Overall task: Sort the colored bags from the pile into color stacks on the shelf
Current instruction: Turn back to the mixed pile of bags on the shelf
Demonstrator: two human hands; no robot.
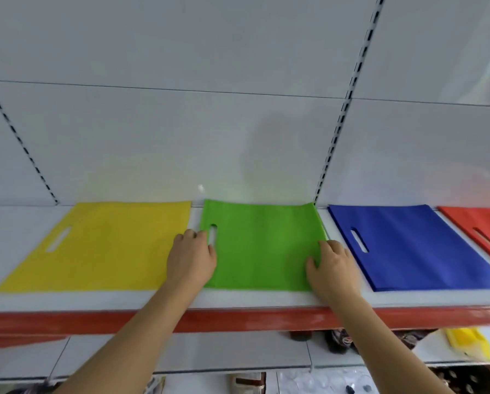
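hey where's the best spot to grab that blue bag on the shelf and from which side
Probably by the slot handle near the left edge of the blue bag, coming from the shelf's front edge. The bag lies flat, so the cut-out is the one place fingers can hook through. The right hand is closest, resting on the green bag.

Single head-worn wide-angle view, close to the shelf (67, 302), facing forward and slightly down, back wall panel (181, 123) far, lower shelf (238, 351) at near edge
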